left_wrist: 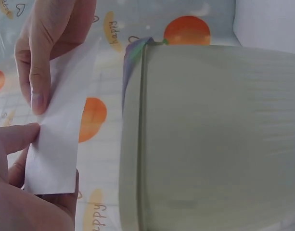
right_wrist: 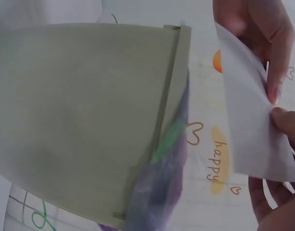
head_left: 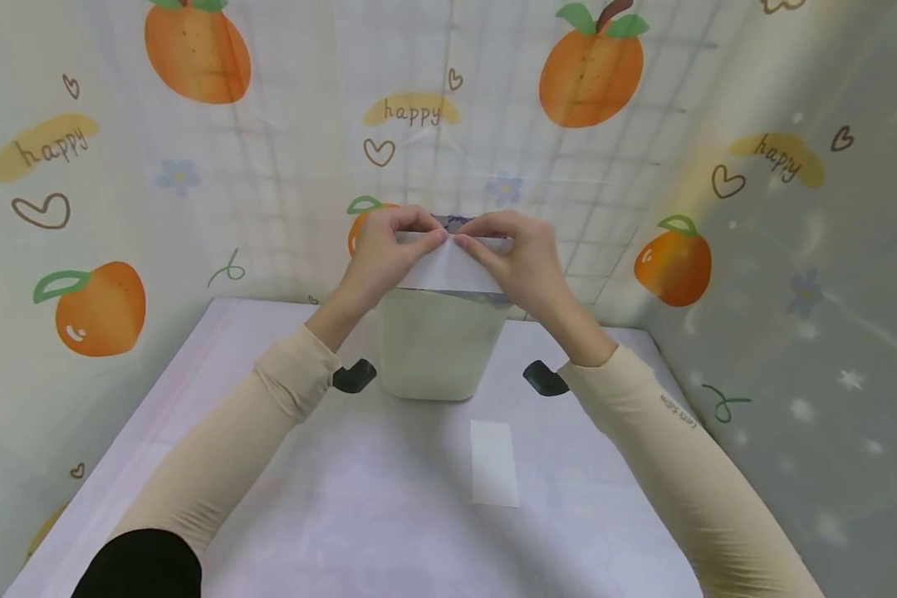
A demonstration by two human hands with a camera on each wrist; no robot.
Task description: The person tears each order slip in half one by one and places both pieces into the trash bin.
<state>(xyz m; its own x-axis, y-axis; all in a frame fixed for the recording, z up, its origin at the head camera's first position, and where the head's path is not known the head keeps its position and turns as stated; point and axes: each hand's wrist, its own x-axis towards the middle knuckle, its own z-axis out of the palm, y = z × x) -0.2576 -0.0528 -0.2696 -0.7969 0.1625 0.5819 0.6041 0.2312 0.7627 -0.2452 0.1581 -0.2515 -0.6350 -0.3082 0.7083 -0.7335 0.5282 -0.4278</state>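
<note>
Both hands pinch the upper edge of a white slip of paper (head_left: 445,270) above a pale green bin (head_left: 441,349). The left hand (head_left: 390,249) grips it just left of the middle, thumb toward me. Close beside it, the right hand (head_left: 519,257) pinches the same edge, the two thumbs nearly meeting. In the left wrist view the paper (left_wrist: 58,139) hangs apart from the bin's rim (left_wrist: 133,144). A purple and green plastic bag (right_wrist: 161,187) folds over that rim in the right wrist view. The inside of the bin is hidden.
A second white slip (head_left: 495,463) lies flat on the white table (head_left: 359,515), in front of the bin. Behind and at the sides hangs a curtain (head_left: 284,166) printed with oranges. Dark wrist-camera parts (head_left: 546,378) jut inward from each forearm.
</note>
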